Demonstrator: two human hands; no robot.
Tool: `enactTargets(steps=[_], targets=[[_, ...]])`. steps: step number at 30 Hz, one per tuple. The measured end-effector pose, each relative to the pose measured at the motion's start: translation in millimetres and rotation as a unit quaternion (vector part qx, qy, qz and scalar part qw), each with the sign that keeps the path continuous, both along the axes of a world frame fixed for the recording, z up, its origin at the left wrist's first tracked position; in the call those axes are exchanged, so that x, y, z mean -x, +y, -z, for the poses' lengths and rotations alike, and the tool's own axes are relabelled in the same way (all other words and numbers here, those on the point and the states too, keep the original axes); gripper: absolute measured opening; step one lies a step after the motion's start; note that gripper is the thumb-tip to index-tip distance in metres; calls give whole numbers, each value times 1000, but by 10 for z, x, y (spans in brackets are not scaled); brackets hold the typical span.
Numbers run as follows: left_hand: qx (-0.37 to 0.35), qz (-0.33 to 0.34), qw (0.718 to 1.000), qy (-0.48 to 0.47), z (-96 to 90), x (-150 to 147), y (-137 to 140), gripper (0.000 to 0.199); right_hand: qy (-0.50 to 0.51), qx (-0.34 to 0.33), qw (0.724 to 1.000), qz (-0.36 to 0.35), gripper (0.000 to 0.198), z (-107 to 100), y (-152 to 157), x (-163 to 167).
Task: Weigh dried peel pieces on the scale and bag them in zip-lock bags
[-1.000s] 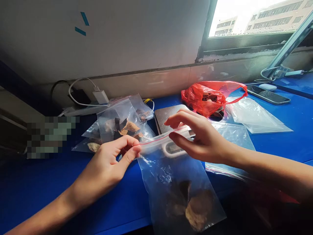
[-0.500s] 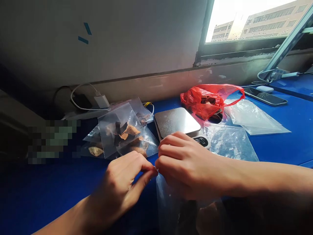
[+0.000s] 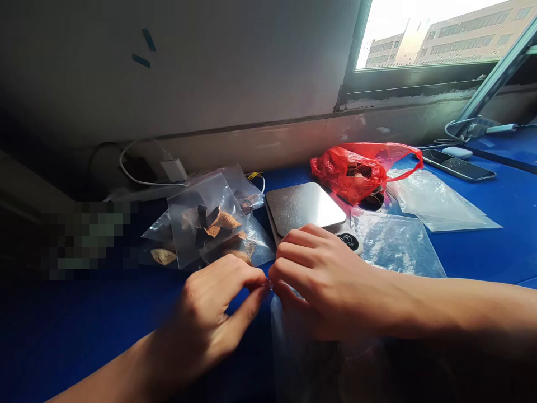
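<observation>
My left hand (image 3: 226, 305) pinches the top left corner of a clear plastic bag (image 3: 289, 350) between thumb and forefinger. Right beside it, my right hand (image 3: 314, 280) has its fingers closed on the same bag's top edge. The bag hangs down toward me, and its lower part lies in shadow, so its contents are hard to make out. Just beyond my right hand is a kitchen scale (image 3: 306, 207) with a bare metal plate; the hand partly hides its front. Left of the scale lie several clear bags (image 3: 205, 196) holding brown, dried, peel-like pieces (image 3: 224, 221).
A red plastic bag (image 3: 335, 170) with dark pieces in it stands behind the scale. Flat clear bags (image 3: 403, 240) lie to the right. Farther right are a phone (image 3: 459, 165) and a white case (image 3: 457, 152). A white charger (image 3: 173, 169) with a cable sits by the wall.
Both hands stay at the bag's top edge, with only small finger shifts. My right thumb now shows more clearly beneath the fingers. The view has shifted slightly.
</observation>
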State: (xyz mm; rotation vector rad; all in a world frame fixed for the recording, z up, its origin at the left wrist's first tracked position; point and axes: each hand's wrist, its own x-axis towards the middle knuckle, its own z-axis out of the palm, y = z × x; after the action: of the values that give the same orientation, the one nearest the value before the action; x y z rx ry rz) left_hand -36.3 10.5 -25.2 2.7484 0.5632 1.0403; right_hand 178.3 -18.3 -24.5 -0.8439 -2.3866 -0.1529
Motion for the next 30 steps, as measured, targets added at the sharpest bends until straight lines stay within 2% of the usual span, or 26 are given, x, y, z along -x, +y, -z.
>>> enactTargets(steps=[8, 12, 18, 22, 30], targets=[[-29, -22, 999, 7, -12, 14, -47, 11, -2, -7, 1000, -16, 14, -5, 5, 2], [-45, -47, 998, -12, -40, 70, -41, 11, 13, -16, 1000, 5, 15, -39, 47, -59], [-45, -80, 996, -16, -46, 133, 65, 8, 30, 11, 999, 42, 14, -83, 105, -166], [-32, -72, 997, -15, -67, 69, 57, 8, 19, 2, 999, 34, 16, -58, 87, -108], [-62, -33, 998, 2, -25, -47, -49, 9, 1, -25, 1000, -13, 17, -56, -1, 1]])
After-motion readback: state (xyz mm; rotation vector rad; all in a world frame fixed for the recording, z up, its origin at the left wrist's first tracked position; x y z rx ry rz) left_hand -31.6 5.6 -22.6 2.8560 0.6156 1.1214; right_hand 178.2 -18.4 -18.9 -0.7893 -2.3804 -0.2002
